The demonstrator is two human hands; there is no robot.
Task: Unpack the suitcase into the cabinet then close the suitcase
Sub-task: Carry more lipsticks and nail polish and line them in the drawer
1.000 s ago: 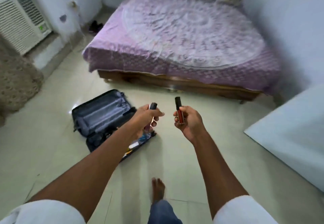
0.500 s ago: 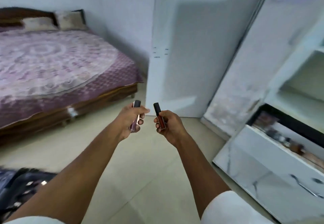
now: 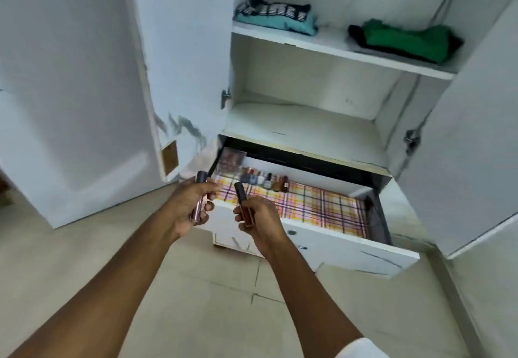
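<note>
My left hand [image 3: 190, 206] grips a pink lip gloss tube [image 3: 199, 199] with a dark cap. A red lip gloss tube [image 3: 243, 203] with a dark cap stands upright in the grip of my right hand [image 3: 259, 218]. Both hands hover at the front left corner of the open cabinet drawer [image 3: 350, 241], which is lined with checked paper. Small bottles [image 3: 266, 180] stand in a row at the drawer's back left, beside a flat palette [image 3: 231, 160]. The white cabinet [image 3: 302, 122] stands open. The suitcase is out of view.
Folded clothes lie on the upper shelf: a teal and black pile [image 3: 276, 16] and a green pile [image 3: 406, 40]. The left cabinet door [image 3: 70, 91] and the right door [image 3: 471, 144] swing out on either side. Pale floor tiles [image 3: 224, 296] lie below.
I have turned right from the suitcase and bed to face the open cabinet. Both hands still hold their tubes and now sit over the drawer's front corner.
</note>
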